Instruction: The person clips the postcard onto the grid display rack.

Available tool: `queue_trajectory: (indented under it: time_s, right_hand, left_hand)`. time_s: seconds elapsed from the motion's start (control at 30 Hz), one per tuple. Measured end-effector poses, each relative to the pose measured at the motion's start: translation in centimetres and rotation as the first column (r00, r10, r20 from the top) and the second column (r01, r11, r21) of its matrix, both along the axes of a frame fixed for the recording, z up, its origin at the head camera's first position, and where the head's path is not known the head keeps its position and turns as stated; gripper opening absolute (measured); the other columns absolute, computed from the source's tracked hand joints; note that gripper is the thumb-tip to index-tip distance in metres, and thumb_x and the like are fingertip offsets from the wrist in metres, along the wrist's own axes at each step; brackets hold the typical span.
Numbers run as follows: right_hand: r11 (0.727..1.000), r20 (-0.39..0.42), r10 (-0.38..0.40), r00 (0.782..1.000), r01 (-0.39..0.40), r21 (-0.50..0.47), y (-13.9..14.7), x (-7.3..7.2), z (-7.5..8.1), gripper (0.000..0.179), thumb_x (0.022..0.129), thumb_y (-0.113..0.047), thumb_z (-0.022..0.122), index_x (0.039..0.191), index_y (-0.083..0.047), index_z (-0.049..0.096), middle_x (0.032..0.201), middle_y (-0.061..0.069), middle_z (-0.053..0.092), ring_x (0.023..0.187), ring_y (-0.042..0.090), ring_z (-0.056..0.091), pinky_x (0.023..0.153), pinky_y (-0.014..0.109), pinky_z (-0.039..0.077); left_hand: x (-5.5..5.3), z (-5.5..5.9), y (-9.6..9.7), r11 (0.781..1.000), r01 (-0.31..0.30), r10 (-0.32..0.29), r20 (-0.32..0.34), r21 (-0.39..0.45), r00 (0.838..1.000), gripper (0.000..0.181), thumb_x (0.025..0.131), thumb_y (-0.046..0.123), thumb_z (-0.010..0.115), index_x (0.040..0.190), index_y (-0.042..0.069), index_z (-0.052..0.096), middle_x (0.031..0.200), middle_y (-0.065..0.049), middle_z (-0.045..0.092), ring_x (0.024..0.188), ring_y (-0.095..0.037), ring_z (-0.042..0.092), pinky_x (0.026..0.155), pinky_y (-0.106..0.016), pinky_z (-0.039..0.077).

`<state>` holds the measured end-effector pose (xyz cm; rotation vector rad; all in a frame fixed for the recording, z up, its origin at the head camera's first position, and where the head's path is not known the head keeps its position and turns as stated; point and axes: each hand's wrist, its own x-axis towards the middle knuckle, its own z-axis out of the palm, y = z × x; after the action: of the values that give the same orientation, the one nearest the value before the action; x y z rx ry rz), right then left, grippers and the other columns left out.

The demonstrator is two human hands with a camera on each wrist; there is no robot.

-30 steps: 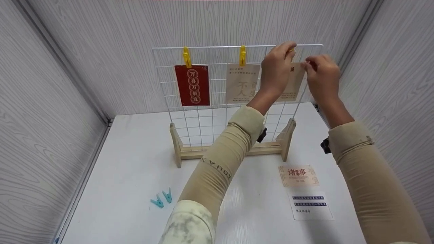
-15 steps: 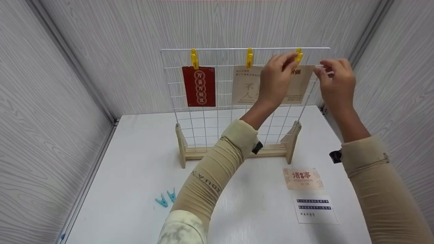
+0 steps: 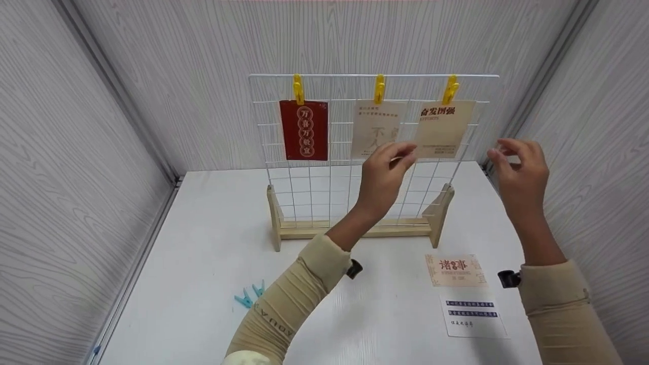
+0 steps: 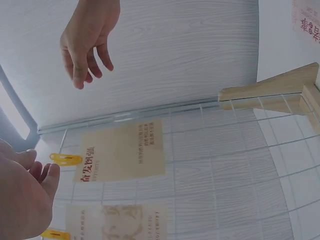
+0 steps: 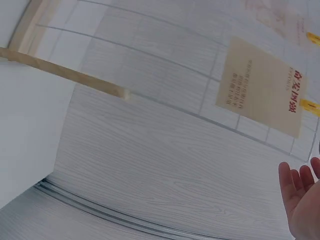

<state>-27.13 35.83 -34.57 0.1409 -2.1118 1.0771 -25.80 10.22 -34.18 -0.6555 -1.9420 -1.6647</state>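
My left hand [image 3: 383, 177] holds nothing, fingers loosely bent, and overlaps the lower corner of the middle card in the head view. To the right of the rack, my right hand [image 3: 525, 177] hangs in the air with relaxed fingers and nothing between them. Between the two hands a cream card [image 3: 446, 129] with dark red lettering hangs on the white wire grid [image 3: 329, 175], held by a slightly tilted yellow clothespin [image 3: 451, 90]. Left of it hang a pale card [image 3: 372, 121] and a red card [image 3: 305, 130], each under its own yellow clothespin.
Wooden feet [image 3: 441, 215] and a crossbar carry the grid on a white table [image 3: 203, 228]. Two teal clothespins [image 3: 244, 298] lie at the front left, near the left sleeve. At the front right lie a pink card [image 3: 455, 270] and a white card [image 3: 474, 324]. Panels surround the table.
Both hands have let go at the cream card and its clothespin and dropped lower, the right one also away to the right. The card stays hanging, now in fuller view.
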Motion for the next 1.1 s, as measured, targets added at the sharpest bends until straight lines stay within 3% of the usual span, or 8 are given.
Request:
queue_trajectory:
  time_s: [0.1,0.3,0.5,0.57,0.67,0.77,1.0,1.1]
  right_hand:
    - [1.0,0.051,-0.001,0.999,0.0,0.02,0.6,0.2,-2.3,0.029,0.097,-0.02,0.069,0.122,-0.003,0.069,0.112,0.01,0.06,0.103,0.003,0.054,0.082,0.009,0.044]
    - [0.995,0.15,0.003,0.989,-0.017,0.095,2.2,0.9,-7.2,0.033,0.096,-0.019,0.071,0.124,-0.003,0.068,0.113,0.013,0.062,0.101,0.0,0.053,0.081,0.006,0.04]
    - [0.984,0.285,0.041,0.958,-0.088,0.154,4.2,2.0,-12.4,0.035,0.097,-0.023,0.069,0.127,-0.005,0.066,0.119,0.013,0.062,0.107,0.021,0.058,0.08,0.004,0.04]
    - [0.978,0.346,0.036,0.937,-0.104,0.181,5.0,2.5,-14.0,0.036,0.099,-0.026,0.067,0.129,-0.005,0.064,0.123,0.015,0.061,0.111,0.028,0.058,0.084,0.014,0.046]
    - [0.971,0.435,0.02,0.9,-0.122,0.207,6.1,3.1,-16.0,0.04,0.101,-0.029,0.063,0.132,-0.004,0.061,0.129,0.018,0.059,0.116,0.036,0.057,0.09,0.039,0.051]
    - [0.967,0.512,0.018,0.859,-0.146,0.211,7.1,3.3,-17.6,0.044,0.102,-0.032,0.061,0.135,-0.001,0.058,0.133,0.023,0.056,0.119,0.043,0.055,0.091,0.061,0.046]
    - [0.949,0.653,-0.012,0.757,-0.196,0.245,8.8,3.1,-21.0,0.052,0.103,-0.036,0.059,0.14,0.0,0.053,0.136,0.028,0.054,0.121,0.047,0.052,0.091,0.064,0.044]
    - [0.939,0.71,-0.019,0.704,-0.231,0.255,9.2,3.1,-22.0,0.056,0.102,-0.035,0.061,0.143,0.0,0.049,0.14,0.029,0.05,0.124,0.049,0.049,0.093,0.065,0.044]
  left_hand:
    - [0.7,-2.1,-1.5,1.0,0.004,-0.005,0.052,0.022,0.999,0.021,0.098,0.01,0.066,0.117,0.003,0.071,0.11,-0.011,0.068,0.102,-0.008,0.063,0.091,-0.019,0.055]
    - [2.3,-6.1,-4.7,1.0,0.007,-0.008,0.157,0.004,0.988,0.022,0.099,0.014,0.066,0.119,0.006,0.07,0.113,-0.006,0.067,0.104,-0.01,0.064,0.092,-0.022,0.056]
    - [3.8,-9.2,-8.0,0.998,-0.024,0.037,0.216,-0.064,0.976,0.023,0.098,0.014,0.067,0.12,0.008,0.07,0.117,-0.007,0.067,0.109,-0.022,0.064,0.094,-0.024,0.055]
    - [4.2,-10.2,-9.0,0.995,-0.031,0.051,0.238,-0.09,0.97,0.023,0.098,0.014,0.067,0.12,0.008,0.07,0.117,-0.006,0.067,0.109,-0.024,0.064,0.094,-0.025,0.055]
    - [4.8,-11.9,-10.5,0.991,-0.05,0.083,0.277,-0.123,0.957,0.022,0.098,0.014,0.067,0.119,0.01,0.071,0.116,-0.003,0.067,0.108,-0.023,0.064,0.093,-0.025,0.056]
    - [5.6,-13.8,-12.4,0.986,-0.081,0.124,0.316,-0.144,0.941,0.022,0.097,0.013,0.068,0.118,0.01,0.071,0.114,-0.003,0.067,0.107,-0.023,0.065,0.091,-0.026,0.057]
    - [8.1,-17.9,-16.8,0.972,-0.151,0.217,0.44,-0.181,0.871,0.023,0.097,0.013,0.068,0.12,0.012,0.07,0.113,-0.002,0.067,0.107,-0.02,0.064,0.091,-0.027,0.057]
    - [9.2,-19.4,-18.5,0.964,-0.179,0.253,0.476,-0.196,0.843,0.023,0.097,0.011,0.068,0.12,0.012,0.07,0.113,-0.002,0.067,0.107,-0.019,0.064,0.091,-0.027,0.057]
